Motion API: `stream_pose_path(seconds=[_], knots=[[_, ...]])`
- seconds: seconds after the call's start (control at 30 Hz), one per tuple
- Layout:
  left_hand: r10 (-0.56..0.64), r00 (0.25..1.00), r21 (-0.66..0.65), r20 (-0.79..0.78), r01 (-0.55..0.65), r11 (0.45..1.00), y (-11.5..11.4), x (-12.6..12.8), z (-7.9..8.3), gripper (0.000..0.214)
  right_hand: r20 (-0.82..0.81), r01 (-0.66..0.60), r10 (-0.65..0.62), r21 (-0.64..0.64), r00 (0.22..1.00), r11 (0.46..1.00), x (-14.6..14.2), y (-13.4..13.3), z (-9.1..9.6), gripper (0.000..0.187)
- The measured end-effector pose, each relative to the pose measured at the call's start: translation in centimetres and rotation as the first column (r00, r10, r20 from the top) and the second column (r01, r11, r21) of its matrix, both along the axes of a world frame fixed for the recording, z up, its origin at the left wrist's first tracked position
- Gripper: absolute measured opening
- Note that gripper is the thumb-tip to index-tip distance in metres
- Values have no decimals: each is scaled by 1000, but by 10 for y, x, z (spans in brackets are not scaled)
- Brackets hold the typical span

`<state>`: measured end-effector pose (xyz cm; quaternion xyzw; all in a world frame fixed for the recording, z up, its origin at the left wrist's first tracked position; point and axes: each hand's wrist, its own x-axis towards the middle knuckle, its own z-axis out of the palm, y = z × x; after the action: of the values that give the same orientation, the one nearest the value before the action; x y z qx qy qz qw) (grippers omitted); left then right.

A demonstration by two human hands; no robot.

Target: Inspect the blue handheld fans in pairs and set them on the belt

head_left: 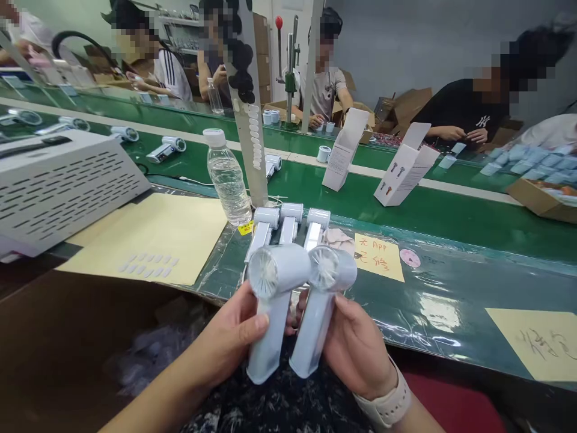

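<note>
My left hand (232, 337) grips the handle of a pale blue handheld fan (273, 300), its round head pointing at me. My right hand (356, 349), with a light watch strap at the wrist, grips a second identical fan (322, 300) beside the first. The two fans are upright and nearly touch. Just behind them three more fans (288, 225) lie side by side on the green table (451, 300).
A water bottle (228, 177) stands behind a yellow sheet (157, 234) carrying small stickers. A white perforated machine (58, 186) sits at left. White boxes (406, 168) and more fans (166, 149) ride the green conveyor. Several people work on the far side. Yellow notes (378, 255) lie at right.
</note>
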<state>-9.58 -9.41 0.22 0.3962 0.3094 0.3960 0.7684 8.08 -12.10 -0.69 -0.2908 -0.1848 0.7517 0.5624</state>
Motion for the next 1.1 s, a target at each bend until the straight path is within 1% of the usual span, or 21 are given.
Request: stream_pose_path(seconds=[0.07,0.13,0.27,0.37,0.43,0.5,0.57,0.63,0.77,0.87,0.9,0.97,1.1], knots=[[-52,998,-31,32,53,998,1,2,-1,47,-52,1,-2,-21,999,1000,-3,2,3,26],[-78,995,-58,59,81,995,2,3,-2,50,-69,-19,17,-30,997,999,-7,3,4,29],[-73,996,-59,45,75,995,4,7,-1,55,-27,-31,30,-49,999,998,-10,3,5,37],[-63,993,-90,99,72,993,3,9,1,55,3,-43,44,-51,999,998,-9,2,5,40],[-52,990,-119,129,67,991,2,9,1,50,-1,-41,41,-50,999,998,-7,1,5,41],[-61,986,-131,155,81,988,1,7,0,38,-14,-9,8,-47,1000,999,-4,1,6,38],[-79,980,-121,181,102,987,0,4,-1,24,-10,29,-29,-35,1000,999,-2,0,6,34],[-94,975,-96,202,115,989,0,2,-1,21,15,73,-73,-19,997,997,0,0,6,31],[-99,977,-67,190,113,991,1,0,-1,26,36,180,-179,-25,983,983,4,0,5,26],[-94,985,-70,143,105,992,2,1,-1,38,55,239,-236,-44,970,970,4,1,3,32],[-94,987,-63,130,103,993,3,1,-2,43,62,247,-244,-47,968,968,3,1,2,35],[-85,991,-42,103,89,995,4,1,-5,51,61,240,-237,-50,970,970,1,2,1,35],[-53,998,-20,36,54,998,6,1,-12,64,33,203,-202,-43,979,978,-1,3,0,26]])
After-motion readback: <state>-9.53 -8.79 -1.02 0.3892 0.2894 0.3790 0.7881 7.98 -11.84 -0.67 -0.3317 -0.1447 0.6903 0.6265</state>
